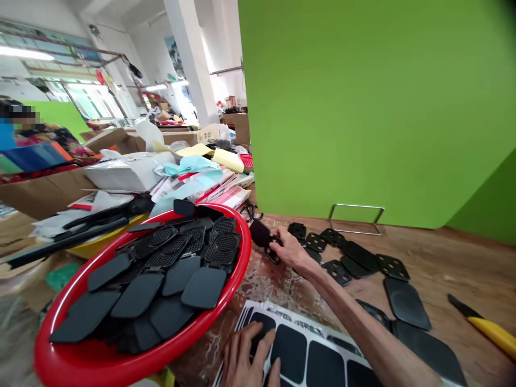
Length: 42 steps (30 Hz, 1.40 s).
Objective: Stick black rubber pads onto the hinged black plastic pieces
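Note:
My left hand (250,357) lies with fingers spread on a white sheet bearing rows of black rounded-square stickers (288,352). Farther off, my right hand (290,250) grips a dark hinged plastic piece (261,232) just above the tabletop, its flat panel pointing left. Part of the piece is hidden behind my fingers. Left of both hands stands a red basin (244,252) heaped with black hinged plastic pieces (139,295), some showing flat faces and others grid-like ones. More black plates (358,255), several with holes, lie to the right of my right forearm.
A yellow-handled knife (489,328) lies at the right edge. A green panel (363,107) rises behind the wooden table, with a metal wire stand (357,219) at its foot. Papers and a white box (129,171) crowd the left. A person (52,137) is at far left.

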Each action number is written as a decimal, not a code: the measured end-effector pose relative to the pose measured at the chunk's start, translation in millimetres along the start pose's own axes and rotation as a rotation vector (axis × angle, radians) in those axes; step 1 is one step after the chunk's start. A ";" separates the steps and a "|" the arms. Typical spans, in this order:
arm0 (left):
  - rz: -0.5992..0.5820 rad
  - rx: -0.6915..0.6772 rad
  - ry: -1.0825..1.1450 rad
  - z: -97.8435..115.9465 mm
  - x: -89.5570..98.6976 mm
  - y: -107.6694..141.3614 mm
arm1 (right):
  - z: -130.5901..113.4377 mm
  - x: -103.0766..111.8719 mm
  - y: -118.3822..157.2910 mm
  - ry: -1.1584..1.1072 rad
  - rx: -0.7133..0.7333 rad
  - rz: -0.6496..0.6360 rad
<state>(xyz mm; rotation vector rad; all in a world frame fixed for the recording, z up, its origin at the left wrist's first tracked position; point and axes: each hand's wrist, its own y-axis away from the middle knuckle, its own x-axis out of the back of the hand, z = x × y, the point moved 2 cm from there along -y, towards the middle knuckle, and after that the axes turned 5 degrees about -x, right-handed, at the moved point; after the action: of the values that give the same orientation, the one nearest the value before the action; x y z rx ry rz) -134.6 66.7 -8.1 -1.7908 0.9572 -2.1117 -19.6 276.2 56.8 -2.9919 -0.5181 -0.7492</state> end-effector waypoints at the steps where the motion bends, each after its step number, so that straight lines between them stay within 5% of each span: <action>1: -0.007 -0.041 0.009 0.6 5.2 -3.1 | 1.0 10.9 16.6 -0.057 -0.002 -0.003; 5: -0.035 -0.111 0.090 8.0 41.4 -22.8 | -5.2 47.6 98.8 -0.257 -0.005 -0.028; 7: -0.045 0.083 0.280 13.3 61.1 -35.2 | -9.5 56.0 141.7 -0.405 -0.023 -0.068; 10: -0.146 0.576 0.796 27.3 77.8 -49.6 | -8.4 53.0 198.9 -0.619 -0.082 -0.080; 12: -0.197 0.831 1.223 43.1 82.1 -55.0 | -2.6 45.4 230.5 -0.497 -0.026 0.050; 15: -0.200 1.000 1.793 67.4 86.3 -56.9 | 6.2 31.0 269.3 0.001 0.278 0.288; 17: -0.204 1.063 1.973 78.1 88.5 -53.0 | 13.1 22.5 288.9 0.249 0.399 0.353; 20: -0.202 1.123 2.066 85.3 90.1 -44.0 | 23.2 20.8 309.0 0.319 0.330 0.381; 23: -0.198 1.173 2.129 87.9 89.5 -36.8 | 27.2 27.1 324.3 0.133 0.146 0.377; 30: -0.244 1.121 2.120 99.4 91.4 -34.1 | 23.4 24.2 348.1 -0.720 -0.394 0.266; 38: -0.159 0.992 1.629 94.9 98.1 -37.1 | 28.3 17.7 355.9 -0.876 -0.435 0.277; 42: -0.139 0.707 1.069 86.9 103.3 -35.2 | 20.7 16.3 362.6 -0.789 -0.470 0.328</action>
<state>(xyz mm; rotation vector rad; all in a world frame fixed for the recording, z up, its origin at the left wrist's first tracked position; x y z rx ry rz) -68.9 8.0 100.1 -0.3438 0.1098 -2.9665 119.6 -59.4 69.8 -3.5848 0.2084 0.4258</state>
